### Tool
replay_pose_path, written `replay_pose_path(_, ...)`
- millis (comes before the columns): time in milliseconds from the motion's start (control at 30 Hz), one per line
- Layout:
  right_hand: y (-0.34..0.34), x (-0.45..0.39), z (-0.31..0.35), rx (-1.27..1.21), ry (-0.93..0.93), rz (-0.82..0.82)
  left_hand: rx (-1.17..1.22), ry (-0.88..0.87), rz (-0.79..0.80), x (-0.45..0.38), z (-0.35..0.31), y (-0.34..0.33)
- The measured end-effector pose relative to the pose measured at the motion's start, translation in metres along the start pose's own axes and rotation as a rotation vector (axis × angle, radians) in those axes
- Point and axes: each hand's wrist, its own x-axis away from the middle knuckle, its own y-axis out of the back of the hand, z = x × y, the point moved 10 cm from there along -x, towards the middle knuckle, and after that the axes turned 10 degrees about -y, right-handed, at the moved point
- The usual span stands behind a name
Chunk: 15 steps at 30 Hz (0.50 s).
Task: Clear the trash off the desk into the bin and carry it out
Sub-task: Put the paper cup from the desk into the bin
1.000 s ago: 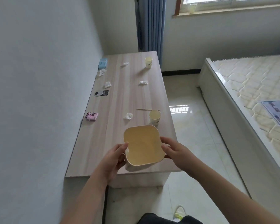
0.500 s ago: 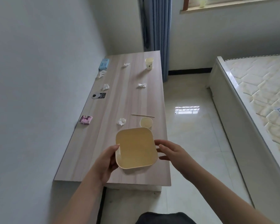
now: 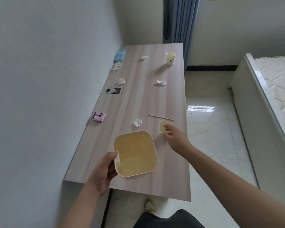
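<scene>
1. On the near end of the pale wood-grain worktop [image 3: 156,96] stands the task's pale yellow, square plastic bin [image 3: 135,153], mouth upward and empty as far as can be seen; so placed, it lies within short reach of the nearest litter.
2. The left hand [image 3: 105,170] grips the bin's near-left rim, thumb over the edge and fingers curled round the outer wall, probably to steady it while rubbish is dropped in.
3. The right hand [image 3: 173,135] reaches to the nearer small pale yellow paper cup [image 3: 165,126], just beyond the bin's right corner; its fingers [image 3: 167,129] curl at the cup's rim, but whether they already grip it cannot be told.
4. Remaining trash: a thin wooden stick [image 3: 160,117] just beyond that cup, a crumpled white tissue [image 3: 137,122] beside the bin, four further tissue wads farther off, and a second paper cup [image 3: 170,58] at the far end.
5. Judgement: clearing has barely begun; the cup is the likely first item.
</scene>
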Motion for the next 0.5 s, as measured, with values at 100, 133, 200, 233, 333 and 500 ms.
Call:
replay_pose_path(100,-0.013,-0.033,0.003,0.279,-0.004,-0.102,-0.007,0.018,0.034,-0.015,-0.003,0.010)
replay_pose_path(133,-0.017,-0.042,0.003,0.367,-0.008,-0.131,-0.009,0.022,0.044,-0.020,-0.004,0.013)
replay_pose_path(200,-0.024,-0.059,-0.003,0.502,-0.035,-0.154,-0.004,0.030,0.052,-0.028,-0.003,0.019)
replay_pose_path(233,-0.028,-0.067,-0.007,0.561,-0.051,-0.148,0.006,0.036,0.052,-0.033,-0.003,0.022)
replay_pose_path(333,-0.036,-0.086,-0.017,0.705,-0.075,-0.094,0.033,0.056,0.047,-0.046,-0.004,0.031)
replay_pose_path(500,-0.040,-0.094,-0.020,0.768,0.003,-0.111,0.064,0.076,0.054,-0.066,-0.004,0.038)
